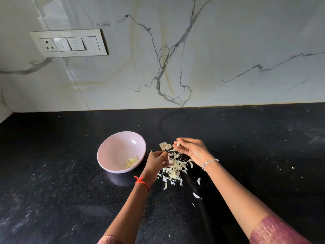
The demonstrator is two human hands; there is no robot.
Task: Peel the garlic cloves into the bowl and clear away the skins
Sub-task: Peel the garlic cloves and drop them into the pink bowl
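While a garlic clove (178,143) is pinched in the narrow grip of the right hand (191,152), between thumb and fingertips, the left hand (155,162) is held with its fingers curled over the heap of skins (175,167); whether anything is caught in that grip cannot be told. Both forearms are stretched forward over the black tabletop (70,191), the right palm turned leftward. A silver bracelet (209,162) is worn on the right wrist, a red thread (141,181) on the left. Peeled cloves (131,162) are gathered in the pink bowl (112,147), just left of the left hand.
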